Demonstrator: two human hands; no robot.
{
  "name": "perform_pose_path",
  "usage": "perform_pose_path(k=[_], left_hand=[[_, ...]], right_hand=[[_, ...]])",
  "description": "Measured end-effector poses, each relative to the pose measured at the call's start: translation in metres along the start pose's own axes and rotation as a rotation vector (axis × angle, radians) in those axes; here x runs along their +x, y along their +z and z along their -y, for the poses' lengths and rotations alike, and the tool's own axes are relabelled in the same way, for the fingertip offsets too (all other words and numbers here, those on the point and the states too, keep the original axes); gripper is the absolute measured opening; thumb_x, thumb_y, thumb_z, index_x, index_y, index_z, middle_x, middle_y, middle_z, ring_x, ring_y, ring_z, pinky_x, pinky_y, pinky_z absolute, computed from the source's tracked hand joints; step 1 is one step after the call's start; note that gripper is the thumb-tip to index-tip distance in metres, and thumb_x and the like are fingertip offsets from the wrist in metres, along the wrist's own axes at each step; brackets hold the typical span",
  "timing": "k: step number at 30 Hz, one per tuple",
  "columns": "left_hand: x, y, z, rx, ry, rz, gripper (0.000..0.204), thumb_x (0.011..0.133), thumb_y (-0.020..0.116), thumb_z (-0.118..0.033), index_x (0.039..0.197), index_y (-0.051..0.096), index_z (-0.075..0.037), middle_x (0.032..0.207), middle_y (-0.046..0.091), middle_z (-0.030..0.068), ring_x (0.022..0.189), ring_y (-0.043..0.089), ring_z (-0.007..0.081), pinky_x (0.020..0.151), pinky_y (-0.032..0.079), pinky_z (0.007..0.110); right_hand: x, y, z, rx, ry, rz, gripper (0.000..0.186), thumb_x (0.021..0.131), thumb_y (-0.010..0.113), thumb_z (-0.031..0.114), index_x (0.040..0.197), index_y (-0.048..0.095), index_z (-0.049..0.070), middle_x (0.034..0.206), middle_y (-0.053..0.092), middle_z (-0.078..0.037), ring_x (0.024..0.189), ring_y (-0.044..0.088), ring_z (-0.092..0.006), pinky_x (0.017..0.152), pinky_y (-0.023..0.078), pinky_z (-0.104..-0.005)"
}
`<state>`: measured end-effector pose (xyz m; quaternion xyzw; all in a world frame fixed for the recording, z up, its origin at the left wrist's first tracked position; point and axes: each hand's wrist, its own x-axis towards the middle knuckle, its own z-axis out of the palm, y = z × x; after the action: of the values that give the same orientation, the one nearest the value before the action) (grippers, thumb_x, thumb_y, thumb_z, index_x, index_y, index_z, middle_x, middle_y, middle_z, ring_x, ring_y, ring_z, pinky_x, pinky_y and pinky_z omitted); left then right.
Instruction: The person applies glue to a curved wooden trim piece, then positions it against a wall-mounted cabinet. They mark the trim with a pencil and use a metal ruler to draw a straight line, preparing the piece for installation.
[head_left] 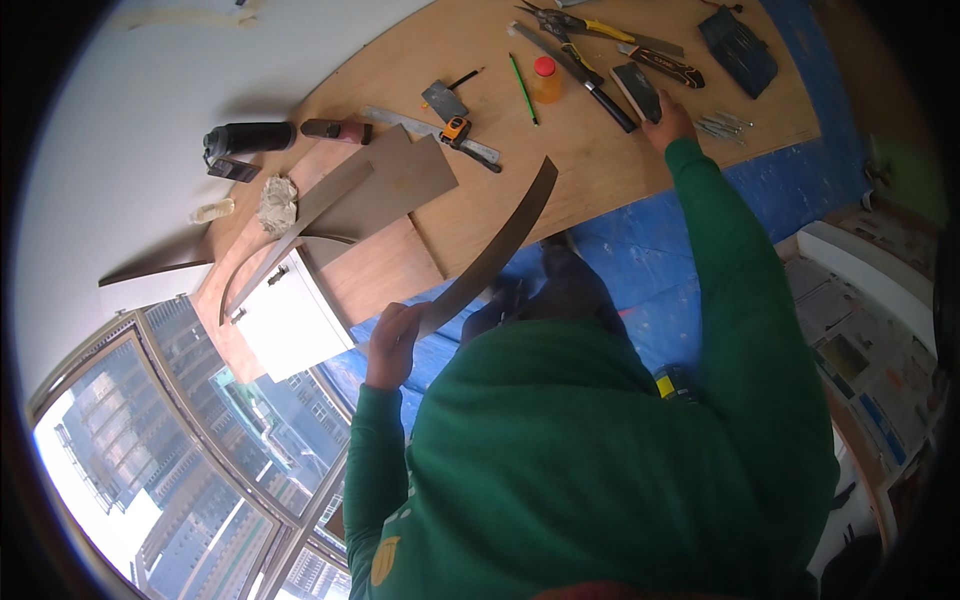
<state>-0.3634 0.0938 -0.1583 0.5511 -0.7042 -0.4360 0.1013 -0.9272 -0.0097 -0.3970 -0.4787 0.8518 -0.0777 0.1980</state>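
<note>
My left hand (395,343) is closed round the near end of a long, thin grey-brown strip (499,243). The strip rises in a curve up and to the right, its far end free in front of the wooden tabletop (590,160). At the far right my right arm is stretched out over the table. There my right hand (674,124) grips the near end of a dark block with a pale side (636,90), which looks like a sanding block. Some of its fingers are hidden.
Near my right hand lie a black-handled blade (608,105), a utility knife (662,66), pliers (570,50), loose metal pieces (722,125) and a red-capped bottle (546,80). Leftward are a tape measure (456,130), grey-brown sheets (400,175), a crumpled rag (277,204) and a white panel (290,318).
</note>
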Motion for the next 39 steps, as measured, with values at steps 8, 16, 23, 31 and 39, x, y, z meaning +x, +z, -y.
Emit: perform_pose_path(k=[8,16,23,31,39], left_hand=[[0.055,0.043,0.108,0.064,0.044,0.082,0.028,0.101,0.057,-0.003,0.125,0.072,-0.004,0.097,0.064,0.0131,0.091,0.066,0.0257,0.083,0.053,0.034],[0.121,0.093,0.196,0.164,0.179,0.142,0.037,0.097,0.058,-0.007,0.132,0.07,-0.011,0.105,0.067,0.0158,0.1,0.068,0.0365,0.087,0.055,0.045],[0.137,0.114,0.219,0.479,0.468,0.083,0.052,0.092,0.055,-0.006,0.142,0.063,-0.019,0.11,0.065,0.0115,0.105,0.066,0.0341,0.095,0.05,0.048],[0.121,0.109,0.226,0.526,0.499,0.009,0.056,0.095,0.067,-0.03,0.146,0.056,-0.01,0.126,0.062,0.0111,0.118,0.056,0.0337,0.107,0.04,0.05],[0.102,0.104,0.225,0.533,0.55,0.025,0.059,0.09,0.074,-0.036,0.14,0.061,-0.009,0.123,0.061,0.011,0.117,0.056,0.033,0.104,0.039,0.049]], right_hand=[[-0.149,0.002,-0.017,1.138,0.449,-0.038,0.058,0.087,0.069,0.02,0.14,0.052,0.006,0.106,0.061,-0.01,0.09,0.063,-0.0193,0.08,0.053,-0.0357],[-0.291,0.048,0.07,1.029,0.495,-0.039,0.058,0.085,0.081,0.023,0.134,0.057,0.002,0.095,0.062,-0.005,0.086,0.062,-0.0183,0.079,0.053,-0.0344],[-0.358,0.076,0.115,0.311,0.081,0.062,0.06,0.077,0.083,0.019,0.128,0.058,-0.001,0.126,0.063,-0.022,0.113,0.064,-0.0355,0.097,0.052,-0.0438],[-0.324,0.115,0.175,0.427,-0.016,0.015,0.076,0.089,0.078,0.028,0.154,0.044,0.007,0.134,0.057,-0.024,0.124,0.059,-0.0383,0.104,0.05,-0.0455],[-0.29,0.114,0.152,1.345,0.362,0.226,0.048,0.1,0.064,0.03,0.137,0.056,0.001,0.112,0.067,-0.016,0.104,0.069,-0.0291,0.092,0.057,-0.0409]])
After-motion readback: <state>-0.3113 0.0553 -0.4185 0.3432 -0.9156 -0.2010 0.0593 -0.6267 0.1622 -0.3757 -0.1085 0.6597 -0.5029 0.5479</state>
